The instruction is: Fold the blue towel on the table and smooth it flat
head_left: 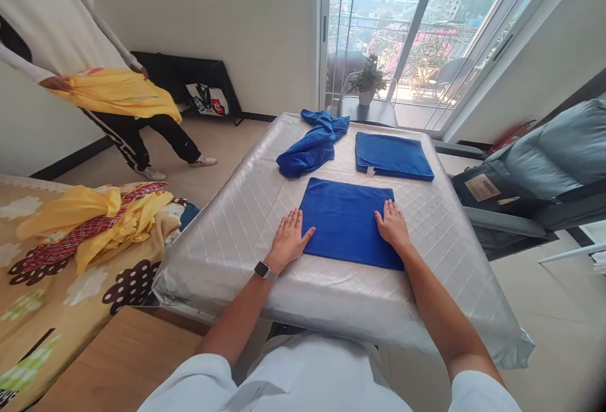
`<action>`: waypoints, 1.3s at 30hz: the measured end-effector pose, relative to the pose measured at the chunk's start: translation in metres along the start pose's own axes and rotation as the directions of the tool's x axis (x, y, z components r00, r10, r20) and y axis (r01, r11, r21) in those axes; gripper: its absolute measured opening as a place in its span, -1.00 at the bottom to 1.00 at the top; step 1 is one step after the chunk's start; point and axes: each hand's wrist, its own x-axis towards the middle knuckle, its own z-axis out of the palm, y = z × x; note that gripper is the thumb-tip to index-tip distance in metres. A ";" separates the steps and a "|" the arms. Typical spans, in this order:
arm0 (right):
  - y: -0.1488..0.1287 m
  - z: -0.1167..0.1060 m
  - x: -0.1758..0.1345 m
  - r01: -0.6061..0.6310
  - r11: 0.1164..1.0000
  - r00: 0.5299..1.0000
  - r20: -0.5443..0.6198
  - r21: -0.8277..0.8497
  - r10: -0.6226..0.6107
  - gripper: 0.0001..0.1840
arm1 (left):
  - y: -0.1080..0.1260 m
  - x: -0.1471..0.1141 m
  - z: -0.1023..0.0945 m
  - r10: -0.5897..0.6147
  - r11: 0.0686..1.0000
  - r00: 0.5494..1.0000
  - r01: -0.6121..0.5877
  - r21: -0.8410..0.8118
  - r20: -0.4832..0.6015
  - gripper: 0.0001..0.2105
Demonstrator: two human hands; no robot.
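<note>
A blue towel (348,223), spread into a flat rectangle, lies in front of me on the table (227,235) with its silver quilted cover. My left hand (290,241) rests flat at the towel's left edge, thumb on the cloth and fingers stretched out. At the opposite edge my right hand (392,226) lies flat with its fingers extended, pressing on the right side. Behind the towel, to the right, is a neat stack of folded blue towels (394,154) with a small white tag. A crumpled blue towel (312,147) lies loosely at the back left.
At the left, another person (61,33) holds a yellow cloth (123,93). Yellow and red plaid clothes (99,216) are heaped on a patterned bed (71,292). A grey armchair (558,159) stands right of the table; a potted plant (367,81) is beyond it.
</note>
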 end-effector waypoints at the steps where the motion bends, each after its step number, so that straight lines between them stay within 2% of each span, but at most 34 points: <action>1: 0.001 0.004 0.001 -0.006 1.000 1.000 -0.003 0.009 0.006 -0.21 | -0.001 -0.001 -0.002 0.008 1.000 1.000 -0.008 0.007 0.003 -0.19; 4: 0.004 0.011 0.002 0.000 0.999 1.000 -0.022 0.032 0.001 -0.21 | 0.000 0.001 -0.009 0.019 0.999 1.000 -0.018 0.036 -0.014 -0.21; 7: 0.005 0.012 0.001 0.007 0.999 0.999 -0.037 0.045 -0.005 -0.22 | 0.015 0.012 -0.016 0.007 0.999 0.998 -0.004 0.048 -0.070 -0.19; 8: 0.004 0.013 0.001 0.006 0.999 0.999 -0.039 0.047 -0.004 -0.22 | 0.026 0.018 -0.018 0.033 0.999 0.996 -0.030 0.039 -0.080 -0.18; 10: 0.004 0.013 0.002 0.003 0.999 0.999 -0.041 0.051 -0.001 -0.22 | 0.056 0.034 -0.018 0.156 0.988 0.985 -0.157 0.003 -0.069 -0.20; 14: 0.006 0.014 0.002 0.014 0.999 0.999 -0.048 0.037 -0.013 -0.25 | 0.131 0.069 -0.006 0.414 0.907 0.909 -0.417 -0.065 -0.044 -0.26; 17: 0.008 0.014 0.001 0.041 0.999 0.998 -0.048 0.012 -0.041 -0.26 | 0.167 0.089 0.008 0.457 0.885 0.889 -0.459 -0.083 -0.046 -0.28; 19: 0.008 0.014 0.001 0.044 0.999 0.998 -0.045 0.005 -0.044 -0.26 | 0.172 0.096 0.016 0.427 0.899 0.904 -0.428 -0.094 -0.031 -0.28; 23: 0.006 0.014 0.002 0.020 1.000 0.999 -0.043 0.020 -0.020 -0.25 | 0.146 0.097 0.022 0.351 0.931 0.936 -0.350 -0.106 -0.010 -0.26; 28: 0.005 0.014 0.004 0.000 0.999 1.000 -0.030 0.047 0.001 -0.24 | 0.087 0.088 0.013 0.225 0.972 0.974 -0.223 -0.079 0.022 -0.21; 33: 0.003 0.012 0.002 -0.005 0.999 0.999 -0.043 0.045 0.007 -0.24 | 0.032 0.076 0.005 0.071 0.997 0.997 -0.072 -0.028 -0.007 -0.20; 36: 0.003 0.011 0.001 -0.010 0.999 0.999 -0.051 0.041 0.012 -0.24 | 0.011 0.071 0.006 -0.002 0.999 1.000 0.001 -0.046 -0.022 -0.21; 39: 0.003 0.010 0.002 -0.018 0.999 0.999 -0.046 0.040 0.019 -0.25 | 0.003 0.070 0.008 -0.012 0.997 0.999 0.009 -0.073 -0.039 -0.20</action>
